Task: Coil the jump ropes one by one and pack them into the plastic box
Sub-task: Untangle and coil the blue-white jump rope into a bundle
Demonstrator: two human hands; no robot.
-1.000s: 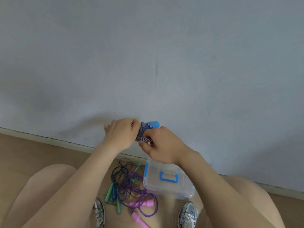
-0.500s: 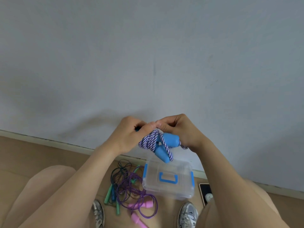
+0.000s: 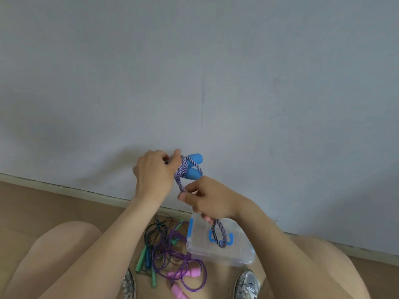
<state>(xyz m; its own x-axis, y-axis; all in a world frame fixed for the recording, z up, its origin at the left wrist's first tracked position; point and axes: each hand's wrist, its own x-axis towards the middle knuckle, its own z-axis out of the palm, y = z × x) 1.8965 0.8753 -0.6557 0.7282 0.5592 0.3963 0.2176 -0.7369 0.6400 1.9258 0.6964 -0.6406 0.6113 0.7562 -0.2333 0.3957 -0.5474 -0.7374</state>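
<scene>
Wall, left hand, right hand gripping rope

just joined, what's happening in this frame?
A person's left hand grips a braided jump rope wound around its blue handles; the right hand pulls its loose loop. The plastic box sits closed on the floor; a purple rope with pink handles and a green-handled rope lie tangled beside it.

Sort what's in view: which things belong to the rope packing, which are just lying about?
Job: blue-handled rope, gripped by left hand and right hand; purple rope; green-handled rope; box.
Bystanders: shoes; wall.
</scene>
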